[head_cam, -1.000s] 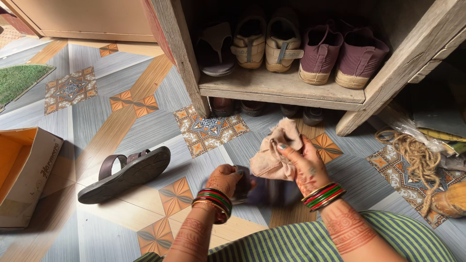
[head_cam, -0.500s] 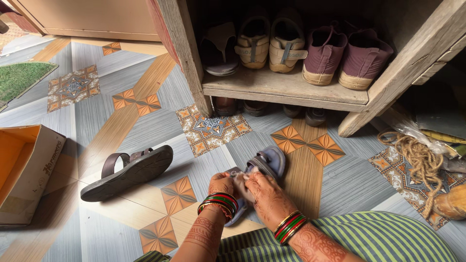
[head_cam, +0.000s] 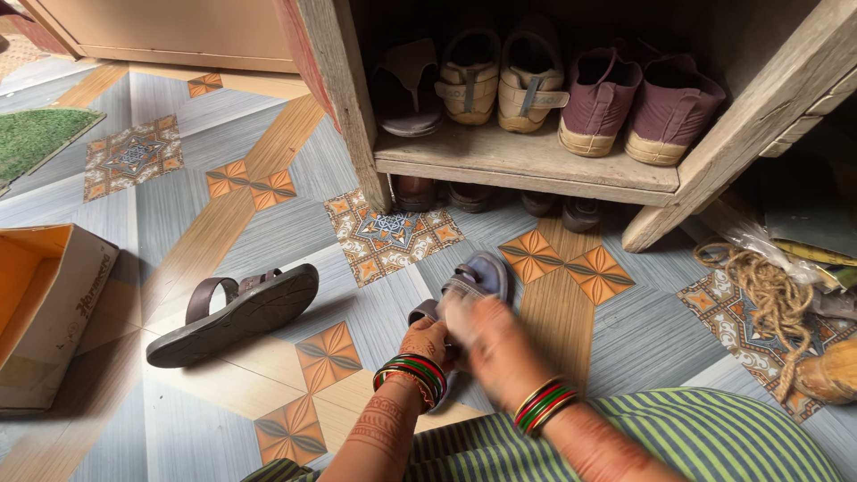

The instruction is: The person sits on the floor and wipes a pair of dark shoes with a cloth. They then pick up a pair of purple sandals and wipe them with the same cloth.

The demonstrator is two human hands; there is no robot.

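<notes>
While the left hand [head_cam: 427, 344] closes around the heel end of a grey-blue sandal [head_cam: 473, 281] on the patterned floor [head_cam: 178, 214], the right hand [head_cam: 486, 335] lies over the sandal's middle — it is blurred, so whether it grips anything I cannot tell; a pale patch at its fingertips may be cloth, too smeared to be sure. The sandal's toe points toward the wooden shoe rack [head_cam: 527, 165], just short of its lower edge; both wrists carry red and green bangles. A dark brown sandal [head_cam: 237, 312] lies on its side well to the left; beyond it sits an open cardboard box [head_cam: 54, 312] — coiled rope [head_cam: 768, 286] lies at the right.
</notes>
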